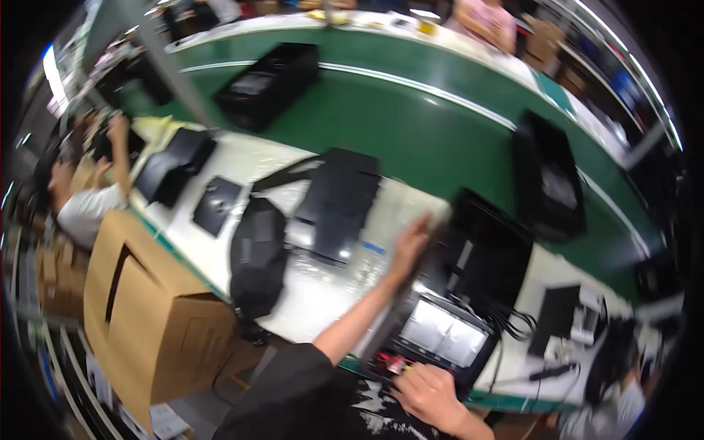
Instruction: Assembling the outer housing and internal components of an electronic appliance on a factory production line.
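Note:
In front of me sits an open black casing (402, 328) with pale silvery panels (444, 331) inside and small red parts (392, 362) at its near corner. Behind it stands a larger black housing (480, 253). My left hand (413, 246) is stretched out beside that housing's left side, fingers extended and a little blurred; whether it touches the edge I cannot tell. Close to the red parts, my right hand (427, 396) is curled with its fingers closed, and whatever lies inside them is hidden. Black cables (513, 323) loop to the right of the casing.
Left on the white table lie a black flat panel (337, 205), a black bag (258, 257) and a small black plate (218, 205). A cardboard box (158, 315) stands at lower left. Black bins (268, 84) rest on the green conveyor (396, 117). Co-workers sit left and right.

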